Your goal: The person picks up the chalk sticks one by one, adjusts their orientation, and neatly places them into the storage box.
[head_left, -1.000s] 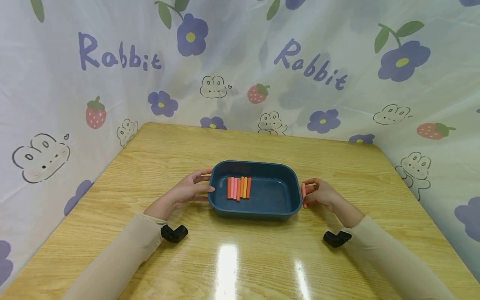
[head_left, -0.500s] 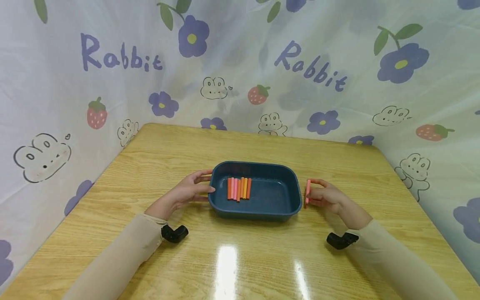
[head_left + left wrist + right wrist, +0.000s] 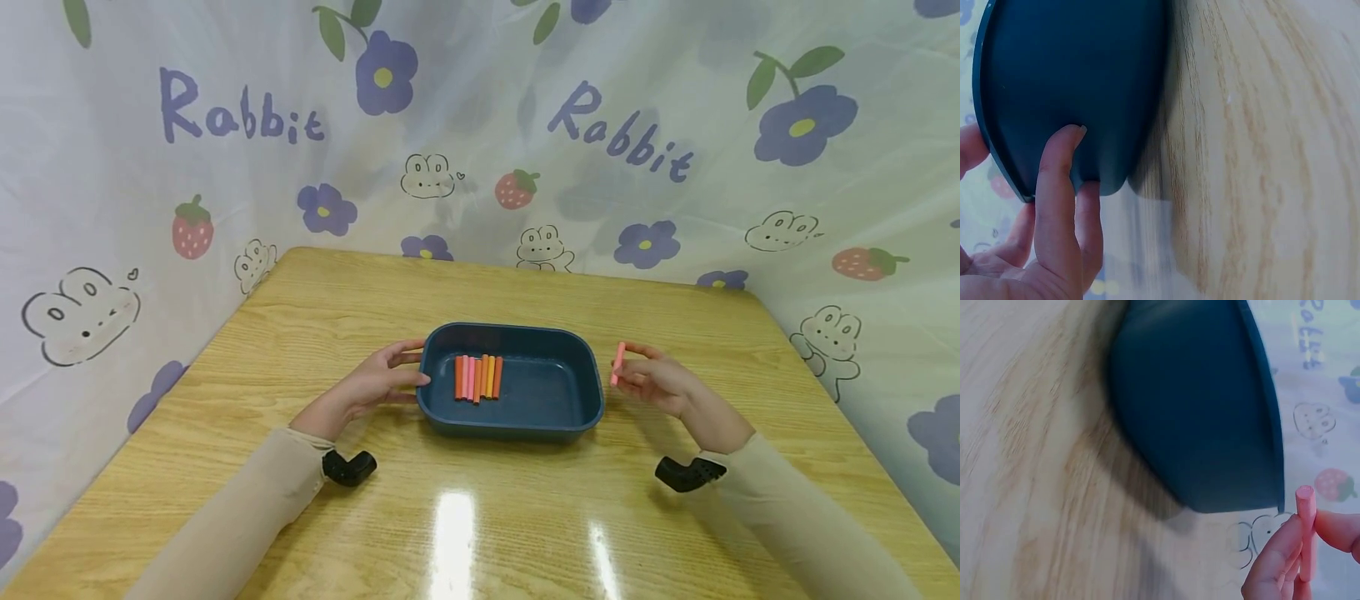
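Note:
A dark blue rectangular tub (image 3: 555,375) stands on the wooden table between both hands. Inside it, toward the left, several chalk sticks (image 3: 480,379) in orange, pink and yellow lie side by side in a row. My left hand (image 3: 378,375) reaches around the tub's left end, its fingers extended against the outer wall; the left wrist view has a fingertip (image 3: 1072,134) flat on that wall. Just beyond the tub's right end, my right hand (image 3: 656,382) pinches a pink chalk stick (image 3: 1307,534) between thumb and fingers. That stick is nearly upright, outside the rim.
The wood-grain table (image 3: 360,508) reaches forward to a white curtain (image 3: 480,100) printed with rabbits, flowers and strawberries. A black curved piece is fixed at each wrist, the left one (image 3: 348,468) and the right one (image 3: 690,473).
My right hand has moved a little to the right, away from the tub's wall, and the pink chalk stick has risen and tilted. The left hand and the tub have stayed put.

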A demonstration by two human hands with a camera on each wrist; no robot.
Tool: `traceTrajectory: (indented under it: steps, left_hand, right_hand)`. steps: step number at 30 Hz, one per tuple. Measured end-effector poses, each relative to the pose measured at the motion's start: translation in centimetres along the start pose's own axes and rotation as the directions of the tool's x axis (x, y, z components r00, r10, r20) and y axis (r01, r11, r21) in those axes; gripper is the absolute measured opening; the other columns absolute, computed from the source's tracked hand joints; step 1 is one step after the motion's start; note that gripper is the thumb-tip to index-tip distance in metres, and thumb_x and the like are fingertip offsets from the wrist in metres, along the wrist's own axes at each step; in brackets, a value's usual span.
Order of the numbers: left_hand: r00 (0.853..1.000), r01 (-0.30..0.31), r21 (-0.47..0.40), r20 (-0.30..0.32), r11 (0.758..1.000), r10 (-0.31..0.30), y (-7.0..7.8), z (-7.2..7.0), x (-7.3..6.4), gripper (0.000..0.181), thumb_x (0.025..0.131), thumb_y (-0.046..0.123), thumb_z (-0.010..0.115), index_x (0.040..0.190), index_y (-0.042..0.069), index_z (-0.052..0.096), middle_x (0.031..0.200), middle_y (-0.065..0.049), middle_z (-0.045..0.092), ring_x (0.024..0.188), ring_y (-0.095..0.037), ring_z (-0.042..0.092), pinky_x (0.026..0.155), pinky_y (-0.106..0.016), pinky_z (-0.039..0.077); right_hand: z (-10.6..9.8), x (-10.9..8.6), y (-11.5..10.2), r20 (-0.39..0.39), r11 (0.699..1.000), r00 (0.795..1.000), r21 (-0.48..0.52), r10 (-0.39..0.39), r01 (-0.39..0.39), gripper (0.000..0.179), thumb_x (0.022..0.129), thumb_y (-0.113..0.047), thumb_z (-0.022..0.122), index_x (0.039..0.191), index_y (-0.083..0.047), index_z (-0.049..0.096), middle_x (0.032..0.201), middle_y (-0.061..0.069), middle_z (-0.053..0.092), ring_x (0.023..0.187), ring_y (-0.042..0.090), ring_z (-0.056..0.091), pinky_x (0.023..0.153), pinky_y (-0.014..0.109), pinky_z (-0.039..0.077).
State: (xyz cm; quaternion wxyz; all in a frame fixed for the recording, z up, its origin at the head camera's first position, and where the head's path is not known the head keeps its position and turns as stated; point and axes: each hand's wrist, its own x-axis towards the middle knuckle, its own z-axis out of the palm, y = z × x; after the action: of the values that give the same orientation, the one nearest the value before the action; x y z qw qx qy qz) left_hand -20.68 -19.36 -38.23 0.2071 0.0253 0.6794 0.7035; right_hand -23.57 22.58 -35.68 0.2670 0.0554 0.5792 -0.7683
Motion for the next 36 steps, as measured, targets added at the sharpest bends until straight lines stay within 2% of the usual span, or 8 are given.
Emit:
traceTrajectory:
  steps: [8,20,30,36]
  left_hand:
    - [1.0,0.001,0.006,-0.001,1.0,-0.001,0.1,0.0,-0.1,0.072,0.085,0.001,0.063,0.146,0.006,0.025,0.143,-0.022,0.028,0.113,-0.038,0.051,0.081,-0.042,0.053]
    - [1.0,-0.003,0.008,0.003,1.0,0.003,0.0,0.0,0.0,0.071,0.086,0.001,0.062,0.146,0.005,0.024,0.143,-0.023,0.028,0.113,-0.037,0.051,0.081,-0.042,0.053]
    - [1.0,-0.003,0.014,0.006,1.0,0.003,0.0,-0.1,-0.1,0.071,0.086,0.001,0.062,0.146,0.005,0.025,0.143,-0.023,0.028,0.114,-0.038,0.05,0.081,-0.042,0.053]
    - [1.0,-0.004,0.01,0.009,1.0,0.004,0.0,-0.1,0.0,0.071,0.086,0.001,0.062,0.146,0.005,0.025,0.143,-0.023,0.028,0.114,-0.038,0.05,0.081,-0.042,0.052]
  right_hand:
    - [1.0,-0.2,-0.9,0.031,1.0,1.0,0.027,0.001,-0.002,0.076,0.092,0.007,0.047,0.149,-0.006,-0.001,0.101,0.01,0.052,0.082,0.017,0.061,0.081,0.026,0.051]
    - [2.7,0.3,-2.1,0.052,1.0,0.999,-0.022,0.008,-0.007,0.074,0.092,0.007,0.046,0.149,-0.004,0.0,0.107,0.011,0.049,0.085,0.016,0.06,0.082,0.025,0.051]
    - [4.4,1.3,-2.5,0.082,0.995,0.996,-0.09,0.043,-0.036,0.064,0.094,0.006,0.042,0.148,0.001,0.008,0.126,0.015,0.036,0.094,0.017,0.058,0.086,0.024,0.049]
    - [5.6,1.9,-2.8,0.116,0.991,0.99,-0.118,0.075,-0.061,0.064,0.093,0.005,0.043,0.148,0.001,0.01,0.117,0.013,0.042,0.087,0.015,0.059,0.085,0.024,0.049]
